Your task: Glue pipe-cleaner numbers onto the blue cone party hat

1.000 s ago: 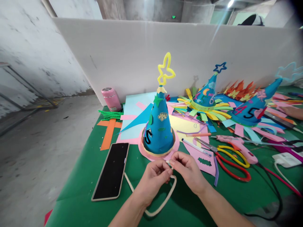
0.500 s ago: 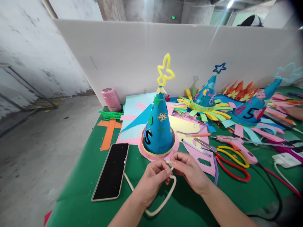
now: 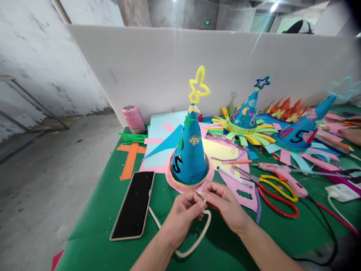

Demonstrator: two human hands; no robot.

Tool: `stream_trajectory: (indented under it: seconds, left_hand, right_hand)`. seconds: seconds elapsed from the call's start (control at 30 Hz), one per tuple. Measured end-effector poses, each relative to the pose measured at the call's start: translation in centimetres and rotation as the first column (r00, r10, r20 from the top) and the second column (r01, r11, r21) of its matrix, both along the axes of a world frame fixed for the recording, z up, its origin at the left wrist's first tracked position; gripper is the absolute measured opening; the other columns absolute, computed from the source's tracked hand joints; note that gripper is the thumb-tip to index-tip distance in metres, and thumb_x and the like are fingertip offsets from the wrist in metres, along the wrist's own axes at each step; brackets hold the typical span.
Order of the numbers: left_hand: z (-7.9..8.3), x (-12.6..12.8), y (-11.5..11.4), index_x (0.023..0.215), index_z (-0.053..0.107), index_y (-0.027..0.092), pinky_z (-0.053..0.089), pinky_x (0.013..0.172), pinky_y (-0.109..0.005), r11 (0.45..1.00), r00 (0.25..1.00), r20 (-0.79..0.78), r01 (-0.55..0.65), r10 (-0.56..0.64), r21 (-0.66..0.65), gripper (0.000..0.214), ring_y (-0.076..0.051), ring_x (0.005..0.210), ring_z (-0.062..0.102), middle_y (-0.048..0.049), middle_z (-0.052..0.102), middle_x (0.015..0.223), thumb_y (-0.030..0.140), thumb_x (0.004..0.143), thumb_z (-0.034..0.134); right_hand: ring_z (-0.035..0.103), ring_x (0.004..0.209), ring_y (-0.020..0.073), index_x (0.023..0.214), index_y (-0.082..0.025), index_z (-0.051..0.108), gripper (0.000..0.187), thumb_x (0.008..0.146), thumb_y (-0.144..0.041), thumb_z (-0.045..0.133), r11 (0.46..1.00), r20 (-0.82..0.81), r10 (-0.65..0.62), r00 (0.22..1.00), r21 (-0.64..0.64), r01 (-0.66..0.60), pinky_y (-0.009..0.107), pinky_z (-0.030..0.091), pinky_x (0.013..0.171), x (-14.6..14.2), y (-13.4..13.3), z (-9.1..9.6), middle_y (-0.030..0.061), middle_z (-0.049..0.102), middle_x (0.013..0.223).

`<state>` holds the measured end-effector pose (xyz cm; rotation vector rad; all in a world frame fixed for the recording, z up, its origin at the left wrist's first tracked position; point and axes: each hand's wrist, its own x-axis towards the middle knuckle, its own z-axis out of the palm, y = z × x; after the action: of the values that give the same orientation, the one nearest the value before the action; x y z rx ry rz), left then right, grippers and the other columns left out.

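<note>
Since so thin a strand likely needs close control, the left hand (image 3: 184,211) and right hand (image 3: 227,206) pinch the cream cord (image 3: 199,241) together before the blue cone hat (image 3: 191,162), its slack looping over the table (image 3: 90,229).

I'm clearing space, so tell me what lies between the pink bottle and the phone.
In the head view, green fuzzy stems and orange strips lie there.

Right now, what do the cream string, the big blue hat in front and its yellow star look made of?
Cream string: maybe pipe cleaner or cord; thick, matt and bent.
Blue hat: probably paper or thin foam; smooth sheet curved into a cone.
Yellow star: likely pipe cleaner; thick, soft-looking, bent outline.
</note>
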<state>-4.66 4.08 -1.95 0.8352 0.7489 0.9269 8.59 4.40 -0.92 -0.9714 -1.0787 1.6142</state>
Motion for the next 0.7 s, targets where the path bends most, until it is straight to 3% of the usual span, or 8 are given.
stream_trajectory:
  seconds: [0.2, 0.43, 0.7]
  left_hand:
    - [-0.02, -0.09, 0.05, 0.059, 0.055, 0.013, 0.033, 0.051, -0.020, 1.000, 1.000, 0.007, 0.012, -0.012, -0.004, 0.016, -0.007, 0.054, 0.040, 0.0020, 0.047, 0.056, 0.022, 0.069, 0.064]
    - [0.07, 0.09, -0.04, 0.058, 0.056, 0.014, 0.033, 0.050, -0.019, 0.999, 0.999, 0.021, 0.027, -0.026, -0.020, 0.016, -0.007, 0.053, 0.041, 0.0023, 0.049, 0.056, 0.023, 0.067, 0.066]
    - [0.13, -0.12, 0.26, 0.059, 0.059, 0.013, 0.032, 0.050, -0.019, 0.991, 0.997, -0.003, -0.075, 0.075, -0.114, 0.010, -0.006, 0.050, 0.042, 0.0015, 0.055, 0.059, 0.019, 0.066, 0.064]
  right_hand:
    - [0.047, 0.053, 0.0088, 0.064, -0.016, 0.047, 0.021, 0.077, -0.030, 0.055, 0.998, 0.011, 0.052, 0.999, -0.046, -0.051, 0.023, 0.037, 0.052, 0.38, 0.08, -0.62, -0.0034, 0.048, 0.058]
    - [0.042, 0.050, 0.0079, 0.063, -0.016, 0.047, 0.020, 0.076, -0.029, 0.055, 0.995, 0.004, 0.083, 0.997, -0.062, -0.083, 0.022, 0.032, 0.050, 0.45, 0.10, -0.50, -0.0038, 0.046, 0.056]
    - [0.033, 0.052, 0.0078, 0.067, -0.015, 0.052, 0.025, 0.081, -0.035, 0.048, 1.000, 0.155, 0.027, 0.988, -0.003, -0.027, 0.021, 0.025, 0.047, 0.90, 0.37, -0.37, -0.0042, 0.040, 0.056]
